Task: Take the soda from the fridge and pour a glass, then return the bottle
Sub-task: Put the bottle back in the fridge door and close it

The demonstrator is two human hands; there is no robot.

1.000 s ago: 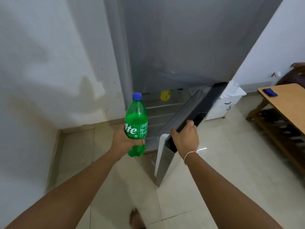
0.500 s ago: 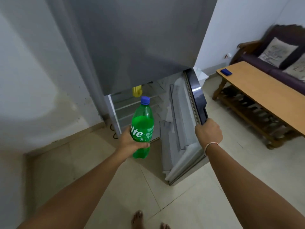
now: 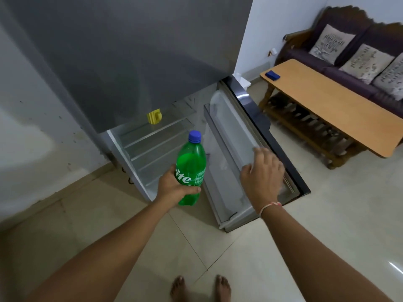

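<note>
1. Two bare hands worked at the open fridge (image 3: 152, 62): the left hand (image 3: 172, 188) was closed around the lower body of a green soda bottle (image 3: 190, 168), held upright in front of the shelves, blue cap (image 3: 194, 136) on.
2. Its partner, the right hand (image 3: 261, 175), was spread loosely with fingers extended over the inner face of the lower door (image 3: 239, 149), gripping nothing; whether it touched the door was blurred.
3. Judged from this, the bottle was out and the door needed closing; a flat push near the door's free edge, with the bottle kept upright and clear of the gap, would do it cleanly.
4. Soda appeared to fill the bottle up to its shoulder.
5. Door bins looked empty, as did the glass shelves (image 3: 157, 136), apart from a small yellow object (image 3: 154, 116) on the top one.
6. Beyond stood a wooden desk (image 3: 327, 101) bearing a blue item (image 3: 272, 74), and a sofa (image 3: 349, 51) with cushions. No glass was visible.
</note>
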